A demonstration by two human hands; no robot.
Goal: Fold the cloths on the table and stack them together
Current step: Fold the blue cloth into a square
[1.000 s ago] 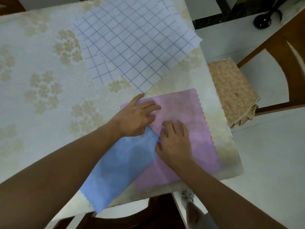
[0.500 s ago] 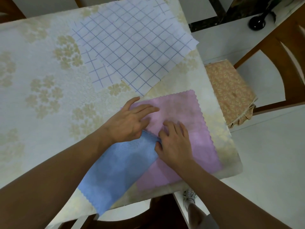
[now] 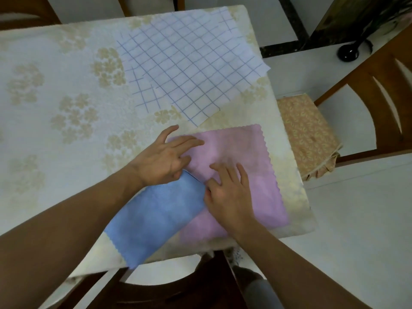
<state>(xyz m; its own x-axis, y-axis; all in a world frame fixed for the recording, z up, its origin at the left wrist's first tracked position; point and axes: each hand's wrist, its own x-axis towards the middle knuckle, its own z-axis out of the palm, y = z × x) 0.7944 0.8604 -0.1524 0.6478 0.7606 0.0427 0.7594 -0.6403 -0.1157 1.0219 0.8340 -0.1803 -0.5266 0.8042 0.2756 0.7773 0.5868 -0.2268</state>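
A pink cloth (image 3: 240, 152) with a zigzag edge lies flat near the table's right front corner. A blue cloth (image 3: 156, 217) lies to its left, and its near end hangs over the front edge. My left hand (image 3: 162, 159) rests on the pink cloth's left edge with fingers spread. My right hand (image 3: 227, 192) presses flat where the two cloths meet. A white cloth with a blue grid (image 3: 189, 70) lies spread out farther back on the table.
The table (image 3: 55, 103) wears a cream floral tablecloth. A wooden chair with a patterned cushion (image 3: 307, 134) stands to the right. Another chair back (image 3: 178, 291) is below the front edge. A dark object (image 3: 347, 52) sits on the floor at the far right.
My left hand's fingers have spread wider over the pink cloth. The right hand has stayed on the seam between the pink and blue cloths.
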